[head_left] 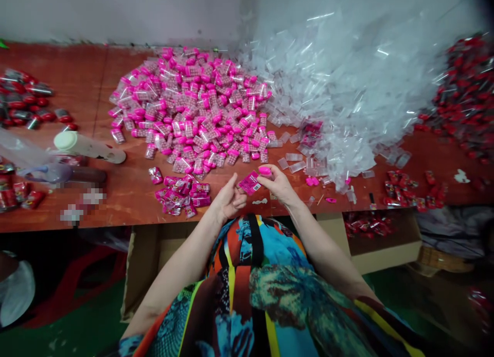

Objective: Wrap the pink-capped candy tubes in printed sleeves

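Close to the table's front edge, a pink printed packet point(250, 183) with a white barcode patch spans the gap between my two hands. My left hand point(230, 198) has its fingers curled, with the thumb and fingertips at the packet's left edge. My right hand point(277, 184) pinches a glossy pink cap point(264, 170), and its fingers also meet the packet's right edge. To the left lies a small heap of similar pink packets point(181, 192). Behind my hands spreads a big pile of clear, pink-capped containers point(196, 115) filled with pink beads.
Clear plastic sleeves point(339, 100) are heaped at the back right, beside a pile of red-and-dark pieces point(466, 94). A white-lidded bottle point(90, 145) lies at left. Small pink bits point(312, 181) sit right of my hands. Cardboard boxes point(386, 254) stand below the table edge.
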Available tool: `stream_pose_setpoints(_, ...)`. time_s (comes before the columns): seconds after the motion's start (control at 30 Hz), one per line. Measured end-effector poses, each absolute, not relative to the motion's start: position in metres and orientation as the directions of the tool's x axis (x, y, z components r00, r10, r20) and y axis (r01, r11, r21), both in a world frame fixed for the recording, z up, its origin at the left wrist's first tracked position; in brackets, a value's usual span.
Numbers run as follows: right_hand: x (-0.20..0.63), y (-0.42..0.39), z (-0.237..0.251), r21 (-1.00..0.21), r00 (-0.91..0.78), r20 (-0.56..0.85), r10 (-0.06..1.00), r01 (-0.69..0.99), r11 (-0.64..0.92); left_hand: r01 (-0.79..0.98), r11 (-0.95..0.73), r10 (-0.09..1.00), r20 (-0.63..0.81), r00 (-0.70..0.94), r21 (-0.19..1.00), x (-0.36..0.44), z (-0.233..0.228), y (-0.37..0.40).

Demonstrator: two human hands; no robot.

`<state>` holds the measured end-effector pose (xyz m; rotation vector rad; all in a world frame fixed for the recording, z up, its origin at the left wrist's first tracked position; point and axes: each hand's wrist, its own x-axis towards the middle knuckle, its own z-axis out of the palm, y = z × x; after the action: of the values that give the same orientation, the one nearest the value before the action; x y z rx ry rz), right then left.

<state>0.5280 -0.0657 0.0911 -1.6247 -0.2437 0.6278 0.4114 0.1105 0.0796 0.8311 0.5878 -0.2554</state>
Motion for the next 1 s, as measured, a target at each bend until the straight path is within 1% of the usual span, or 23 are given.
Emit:
stream_pose_setpoints(0.1,0.527,-0.071,0.085,-0.962,0.837,-0.267,0.477,-0.202,-0.184,0.477,0.644,-0.038,-0.598,0.801,0.598,0.408,0.083,0.109)
stream_pose_setpoints(0.2,0.528,-0.075,0.083,-0.972,0.829,-0.216,0.516,-0.133,-0.193,0.461,0.584,0.033,-0.587,0.809,0.668,0.405,0.087,0.106)
stream_pose_setpoints(0.3,0.531,-0.078,0.085,-0.981,0.828,-0.124,0.546,-0.019,-0.192,0.491,0.488,0.078,-0.597,0.799,0.722,0.405,0.088,0.106)
stream_pose_setpoints(0.33,0.531,-0.079,0.086,-0.981,0.835,-0.078,0.545,0.032,-0.189,0.519,0.474,0.089,-0.624,0.776,0.712,0.406,0.088,0.107)
stream_pose_setpoints(0.4,0.531,-0.082,0.089,-0.965,0.843,0.041,0.536,0.172,-0.196,0.586,0.49,0.087,-0.705,0.704,0.646,0.408,0.088,0.108)
stream_pose_setpoints(0.47,0.527,-0.086,0.093,-0.898,0.804,0.174,0.569,0.366,-0.243,0.644,0.528,0.021,-0.766,0.642,0.554,0.41,0.089,0.107)
stream_pose_setpoints(0.5,0.523,-0.088,0.094,-0.841,0.757,0.228,0.613,0.47,-0.268,0.654,0.546,-0.023,-0.772,0.636,0.523,0.411,0.089,0.106)
stream_pose_setpoints(0.53,0.518,-0.09,0.095,-0.776,0.697,0.264,0.667,0.564,-0.282,0.646,0.563,-0.049,-0.759,0.649,0.516,0.412,0.09,0.104)
stream_pose_setpoints(0.57,0.513,-0.092,0.095,-0.719,0.635,0.283,0.719,0.636,-0.279,0.623,0.576,-0.051,-0.738,0.673,0.529,0.412,0.091,0.102)
stream_pose_setpoints(0.6,0.507,-0.094,0.094,-0.684,0.585,0.293,0.757,0.681,-0.261,0.591,0.587,-0.029,-0.716,0.698,0.553,0.412,0.092,0.1)
stream_pose_setpoints(0.63,0.5,-0.095,0.091,-0.68,0.562,0.302,0.77,0.693,-0.239,0.559,0.592,0.005,-0.696,0.718,0.581,0.412,0.093,0.098)
stream_pose_setpoints(0.67,0.494,-0.095,0.088,-0.704,0.578,0.314,0.753,0.674,-0.224,0.53,0.59,0.044,-0.68,0.732,0.609,0.411,0.093,0.097)
stream_pose_setpoints(0.7,0.489,-0.095,0.084,-0.752,0.638,0.32,0.701,0.62,-0.221,0.508,0.582,0.077,-0.666,0.742,0.635,0.41,0.093,0.097)
stream_pose_setpoints(0.73,0.486,-0.095,0.079,-0.815,0.73,0.306,0.612,0.533,-0.228,0.493,0.569,0.102,-0.652,0.752,0.658,0.409,0.092,0.097)
stream_pose_setpoints(0.77,0.484,-0.095,0.075,-0.882,0.83,0.252,0.498,0.409,-0.234,0.483,0.55,0.115,-0.635,0.764,0.681,0.407,0.092,0.099)
stream_pose_setpoints(0.8,0.484,-0.094,0.073,-0.936,0.909,0.166,0.382,0.267,-0.23,0.472,0.525,0.124,-0.613,0.781,0.708,0.405,0.092,0.1)
stream_pose_setpoints(0.83,0.485,-0.094,0.071,-0.967,0.956,0.066,0.287,0.132,-0.218,0.461,0.495,0.128,-0.586,0.8,0.737,0.404,0.092,0.102)
stream_pose_setpoints(0.87,0.488,-0.093,0.072,-0.979,0.972,-0.025,0.233,0.023,-0.201,0.448,0.461,0.126,-0.556,0.821,0.766,0.403,0.092,0.103)
stream_pose_setpoints(0.9,0.492,-0.092,0.074,-0.982,0.971,-0.09,0.223,-0.049,-0.185,0.434,0.426,0.123,-0.526,0.842,0.794,0.402,0.092,0.104)
stream_pose_setpoints(0.93,0.497,-0.091,0.078,-0.982,0.961,-0.122,0.249,-0.08,-0.171,0.421,0.394,0.117,-0.499,0.859,0.817,0.403,0.093,0.105)
stream_pose_setpoints(1.0,0.506,-0.087,0.091,-0.986,0.927,-0.111,0.359,-0.058,-0.157,0.404,0.388,0.115,-0.478,0.871,0.829,0.405,0.096,0.106)
